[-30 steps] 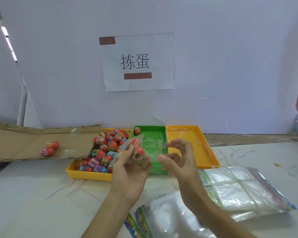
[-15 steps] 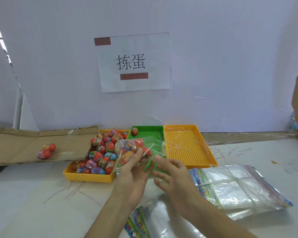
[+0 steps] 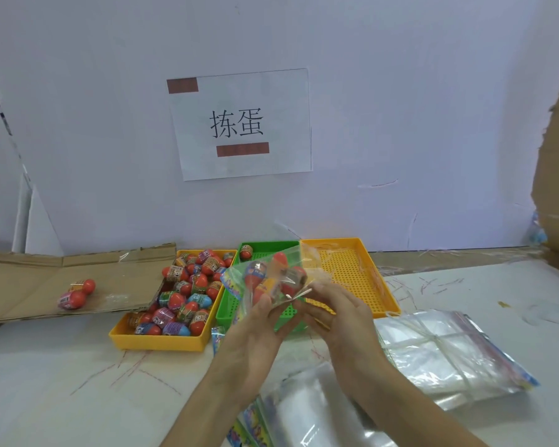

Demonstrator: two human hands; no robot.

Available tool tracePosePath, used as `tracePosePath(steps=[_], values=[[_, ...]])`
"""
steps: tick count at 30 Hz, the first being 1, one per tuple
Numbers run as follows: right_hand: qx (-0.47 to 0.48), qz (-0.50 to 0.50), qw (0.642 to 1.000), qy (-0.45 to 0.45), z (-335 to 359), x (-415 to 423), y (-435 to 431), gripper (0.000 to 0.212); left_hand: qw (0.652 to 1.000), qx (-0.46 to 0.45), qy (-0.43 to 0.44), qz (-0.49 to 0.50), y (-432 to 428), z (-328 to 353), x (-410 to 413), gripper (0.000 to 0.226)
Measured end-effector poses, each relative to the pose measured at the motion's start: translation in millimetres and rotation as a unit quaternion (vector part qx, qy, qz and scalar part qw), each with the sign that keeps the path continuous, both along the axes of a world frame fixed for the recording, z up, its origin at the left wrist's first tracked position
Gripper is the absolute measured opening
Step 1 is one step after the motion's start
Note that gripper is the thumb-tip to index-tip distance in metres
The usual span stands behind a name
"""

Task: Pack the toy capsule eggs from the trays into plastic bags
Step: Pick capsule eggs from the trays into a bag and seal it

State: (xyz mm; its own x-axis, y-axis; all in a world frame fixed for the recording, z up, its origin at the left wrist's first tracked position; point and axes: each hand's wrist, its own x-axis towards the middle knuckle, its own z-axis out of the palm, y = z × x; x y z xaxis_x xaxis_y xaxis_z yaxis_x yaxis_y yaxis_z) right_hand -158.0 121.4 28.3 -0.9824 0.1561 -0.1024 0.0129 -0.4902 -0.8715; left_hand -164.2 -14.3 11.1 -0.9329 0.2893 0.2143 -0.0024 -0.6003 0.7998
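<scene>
Pinched plastic bag [image 3: 267,282] at twelve o'clock with left hand [image 3: 255,324] and right hand [image 3: 339,314]; risked spilling eggs [image 3: 296,275] through slack, slippery mouth.

Left hand [image 3: 255,330] and right hand [image 3: 339,314] side by side, fingertips pinched on the plastic bag [image 3: 271,275].

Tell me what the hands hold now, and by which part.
The left hand and the right hand both pinch the lower edge of one clear plastic bag with toy eggs inside.
</scene>
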Motion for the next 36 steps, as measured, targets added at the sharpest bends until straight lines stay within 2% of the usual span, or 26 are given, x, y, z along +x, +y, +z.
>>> tracePosePath(steps=[3,7,10,13,15,18,21,25,27,28,30,31,36], values=[[0.001,-0.041,0.999,0.007,5,-7,11,0.014,0.999,0.017,-0.002,-0.036,0,0,3,0.096],[-0.015,-0.078,0.997,0.024,11,-13,27,0.017,0.996,0.023,0.006,-0.087,-2,2,5,0.106],[-0.005,-0.081,0.996,0.048,17,-14,35,0.019,0.994,-0.009,-0.001,-0.109,-2,3,4,0.111],[0.073,-0.090,0.989,0.089,19,-13,36,0.018,0.993,-0.104,-0.012,-0.052,6,4,3,0.115],[0.167,-0.110,0.973,0.119,18,-10,33,0.021,0.991,-0.132,-0.024,-0.015,9,2,1,0.116],[0.289,-0.122,0.933,0.177,15,-7,26,0.021,0.988,-0.153,0.003,0.018,7,-3,-1,0.106],[0.334,-0.117,0.912,0.206,12,-6,24,0.020,0.985,-0.169,0.028,0.029,4,-8,-3,0.092],[0.311,-0.081,0.925,0.202,10,-9,26,0.021,0.973,-0.203,0.039,0.103,5,-11,-6,0.047],[0.287,-0.046,0.936,0.202,11,-11,27,0.012,0.968,-0.204,0.037,0.141,4,-11,-6,0.034],[0.278,-0.015,0.941,0.194,11,-11,27,0.010,0.966,-0.205,0.042,0.155,4,-10,-5,0.032],[0.290,0.042,0.941,0.171,7,-13,27,0.040,0.961,-0.205,0.054,0.175,3,-8,-4,0.033],[0.309,0.054,0.935,0.164,6,-14,27,0.046,0.961,-0.202,0.058,0.182,3,-7,-3,0.034],[0.358,0.027,0.914,0.187,2,-12,23,0.032,0.959,-0.200,0.057,0.193,3,-6,-2,0.039]])
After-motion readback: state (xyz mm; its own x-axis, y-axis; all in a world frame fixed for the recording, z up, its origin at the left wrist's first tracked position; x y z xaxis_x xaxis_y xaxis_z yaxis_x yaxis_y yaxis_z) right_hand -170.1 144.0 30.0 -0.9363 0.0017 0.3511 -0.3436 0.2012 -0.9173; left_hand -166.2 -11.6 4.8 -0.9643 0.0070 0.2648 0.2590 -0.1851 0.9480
